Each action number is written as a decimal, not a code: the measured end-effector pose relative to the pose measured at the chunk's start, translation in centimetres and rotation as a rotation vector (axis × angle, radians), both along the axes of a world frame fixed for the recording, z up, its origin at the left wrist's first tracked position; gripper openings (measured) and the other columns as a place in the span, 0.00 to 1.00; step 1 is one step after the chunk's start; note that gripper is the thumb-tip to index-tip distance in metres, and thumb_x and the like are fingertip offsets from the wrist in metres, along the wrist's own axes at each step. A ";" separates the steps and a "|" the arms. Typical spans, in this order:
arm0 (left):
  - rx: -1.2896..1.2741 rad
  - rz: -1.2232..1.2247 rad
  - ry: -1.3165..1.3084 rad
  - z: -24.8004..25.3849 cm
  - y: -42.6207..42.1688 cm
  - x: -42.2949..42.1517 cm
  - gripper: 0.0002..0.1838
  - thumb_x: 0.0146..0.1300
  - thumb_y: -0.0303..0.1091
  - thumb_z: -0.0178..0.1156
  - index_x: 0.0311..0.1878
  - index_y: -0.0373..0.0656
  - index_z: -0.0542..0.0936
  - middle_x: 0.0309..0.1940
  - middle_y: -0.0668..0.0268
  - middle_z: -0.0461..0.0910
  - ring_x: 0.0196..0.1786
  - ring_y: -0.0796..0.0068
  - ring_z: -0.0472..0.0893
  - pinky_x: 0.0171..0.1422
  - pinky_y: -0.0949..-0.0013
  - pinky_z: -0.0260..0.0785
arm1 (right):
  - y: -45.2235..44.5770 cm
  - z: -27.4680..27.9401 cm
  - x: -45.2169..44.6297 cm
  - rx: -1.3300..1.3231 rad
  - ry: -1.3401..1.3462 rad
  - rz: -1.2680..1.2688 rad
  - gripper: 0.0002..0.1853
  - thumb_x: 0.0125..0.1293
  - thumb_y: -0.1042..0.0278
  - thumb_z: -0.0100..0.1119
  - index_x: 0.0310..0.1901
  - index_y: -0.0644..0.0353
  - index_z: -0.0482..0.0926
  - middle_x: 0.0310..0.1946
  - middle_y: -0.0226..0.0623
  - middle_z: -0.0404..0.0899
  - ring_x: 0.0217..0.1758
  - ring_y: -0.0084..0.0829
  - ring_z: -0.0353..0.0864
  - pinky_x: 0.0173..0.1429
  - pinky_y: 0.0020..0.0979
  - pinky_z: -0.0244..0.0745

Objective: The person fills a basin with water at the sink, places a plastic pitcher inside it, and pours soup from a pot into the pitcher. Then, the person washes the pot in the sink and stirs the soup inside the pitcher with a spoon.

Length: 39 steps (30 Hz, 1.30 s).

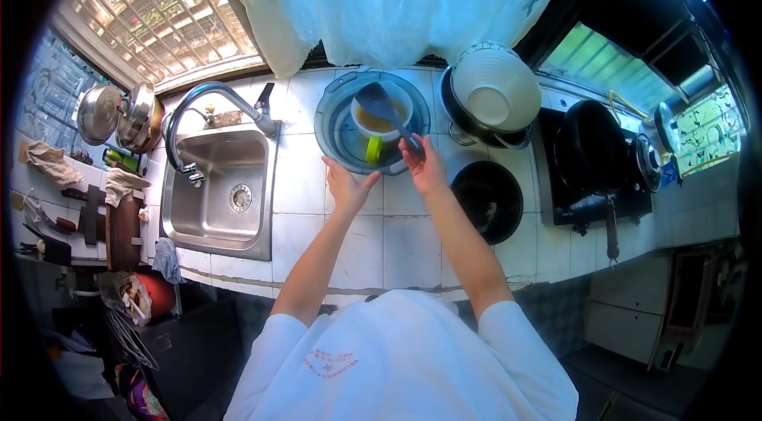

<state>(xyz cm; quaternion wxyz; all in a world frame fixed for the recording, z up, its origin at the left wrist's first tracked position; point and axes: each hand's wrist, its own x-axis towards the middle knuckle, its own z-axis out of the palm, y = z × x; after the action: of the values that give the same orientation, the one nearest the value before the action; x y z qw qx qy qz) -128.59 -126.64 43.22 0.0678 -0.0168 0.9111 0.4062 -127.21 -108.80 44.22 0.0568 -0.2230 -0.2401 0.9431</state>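
Far left: steel pots (136, 119) with shiny lids, contents hidden. Below these, a red bucket (156, 294), holding pale scraps. Next, set into the white-tiled counter (305, 238), a steel sink (198, 199), with a round strainer (240, 197) at its bottom.

At centre, left hand (347, 187) at the near rim of a bluish basin (333, 119), thumb and fingers spread wide; firmness of contact impossible to judge. Inside the basin, a white vessel (407, 113) with a green handle (374, 149), containing yellowish matter (369, 121); depth unreadable. Across the vessel, a dark spatula (390, 114), blade toward the far side, depth of dipping unclear; handle pinched in the fingers of the right hand (426, 167), just above the basin's near-right rim.

To the right, a black pot (513, 140) with metal handles, bearing a large white bowl (490, 99). Nearer the body, a round black bowl (486, 203), with a small pale patch in its dark interior. Far right, on the stove (552, 207), a black pan (591, 143); beside it, a lidded pot (641, 163), contents concealed.
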 end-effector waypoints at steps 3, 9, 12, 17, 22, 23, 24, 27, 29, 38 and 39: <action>-0.005 -0.001 0.010 -0.1 -0.1 0.0 0.64 0.46 0.54 0.69 0.66 0.29 0.31 0.64 0.40 0.50 0.66 0.46 0.54 0.70 0.59 0.46 | 0.1 0.2 0.1 -0.027 -0.009 0.012 0.16 0.68 0.59 0.48 0.44 0.65 0.75 0.40 0.46 0.80 0.42 0.36 0.82 0.42 0.26 0.79; 0.007 -0.002 0.022 -0.1 0.0 0.0 0.65 0.46 0.53 0.69 0.66 0.28 0.31 0.64 0.39 0.50 0.66 0.46 0.54 0.70 0.58 0.47 | 0.2 0.3 0.3 -0.027 -0.035 0.009 0.15 0.67 0.61 0.50 0.45 0.65 0.75 0.38 0.45 0.80 0.40 0.35 0.82 0.39 0.26 0.80; 0.011 0.013 -0.007 0.1 0.1 0.0 0.65 0.46 0.53 0.70 0.66 0.28 0.31 0.63 0.39 0.50 0.66 0.46 0.55 0.70 0.58 0.47 | 0.2 0.1 0.3 0.032 -0.034 0.009 0.13 0.65 0.63 0.53 0.44 0.64 0.75 0.36 0.43 0.81 0.36 0.32 0.83 0.36 0.23 0.80; 0.029 -0.006 0.058 -0.6 -0.1 0.1 0.65 0.45 0.54 0.70 0.66 0.27 0.32 0.62 0.39 0.52 0.65 0.45 0.56 0.69 0.57 0.48 | 0.2 -0.2 0.3 0.135 -0.052 -0.001 0.11 0.62 0.66 0.59 0.41 0.64 0.78 0.33 0.41 0.81 0.30 0.26 0.82 0.29 0.19 0.79; 0.007 0.000 0.060 -1.0 -0.1 0.0 0.65 0.44 0.54 0.70 0.66 0.26 0.33 0.62 0.39 0.53 0.64 0.45 0.57 0.68 0.58 0.49 | -0.7 -0.5 -1.1 0.153 -0.026 0.004 0.11 0.63 0.64 0.57 0.41 0.62 0.77 0.35 0.41 0.81 0.29 0.25 0.81 0.31 0.18 0.78; -0.001 0.006 0.041 -0.9 -0.1 0.0 0.65 0.44 0.54 0.70 0.66 0.26 0.33 0.62 0.39 0.54 0.64 0.45 0.58 0.68 0.58 0.50 | -0.7 -0.6 -1.2 0.151 -0.024 0.003 0.11 0.63 0.64 0.57 0.41 0.62 0.77 0.35 0.41 0.81 0.29 0.25 0.81 0.31 0.18 0.78; -0.003 0.007 0.043 -0.8 -0.1 0.0 0.65 0.44 0.54 0.70 0.66 0.26 0.33 0.62 0.39 0.54 0.64 0.45 0.58 0.68 0.58 0.50 | -0.7 -0.7 -1.4 0.172 -0.010 0.023 0.11 0.63 0.63 0.57 0.40 0.62 0.77 0.34 0.40 0.81 0.29 0.25 0.81 0.31 0.19 0.78; 0.010 -0.016 0.092 -1.4 -0.4 0.0 0.65 0.45 0.53 0.70 0.66 0.25 0.33 0.62 0.38 0.53 0.64 0.45 0.58 0.68 0.58 0.51 | -0.7 -0.4 -1.4 0.220 -0.005 0.050 0.11 0.64 0.61 0.56 0.38 0.61 0.76 0.33 0.40 0.81 0.29 0.26 0.81 0.30 0.20 0.78; 0.011 -0.023 0.108 -1.2 -0.2 0.0 0.64 0.46 0.53 0.69 0.66 0.25 0.33 0.62 0.38 0.54 0.63 0.45 0.59 0.67 0.58 0.52 | -0.6 0.0 -1.1 0.251 -0.019 0.049 0.11 0.64 0.60 0.56 0.38 0.61 0.76 0.33 0.40 0.81 0.29 0.27 0.81 0.30 0.20 0.78; 0.024 -0.022 0.073 -0.7 -0.2 0.1 0.63 0.46 0.53 0.69 0.66 0.25 0.33 0.61 0.39 0.55 0.63 0.46 0.59 0.67 0.59 0.52 | -0.7 1.4 -0.8 0.419 -0.117 0.077 0.14 0.64 0.56 0.54 0.37 0.60 0.76 0.31 0.38 0.82 0.27 0.28 0.82 0.27 0.21 0.77; 0.023 -0.021 0.073 -0.8 -0.2 0.1 0.63 0.46 0.53 0.69 0.66 0.25 0.33 0.61 0.39 0.55 0.63 0.46 0.59 0.67 0.59 0.52 | -0.6 1.4 -0.7 0.415 -0.127 0.085 0.14 0.65 0.55 0.54 0.37 0.60 0.76 0.31 0.38 0.82 0.27 0.27 0.82 0.26 0.21 0.76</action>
<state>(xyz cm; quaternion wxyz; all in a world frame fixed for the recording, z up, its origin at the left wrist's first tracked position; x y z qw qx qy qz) -128.51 -126.87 42.43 0.0389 0.0082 0.9084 0.4162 -127.87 -109.44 45.67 0.0466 -0.2555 -0.4414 0.8589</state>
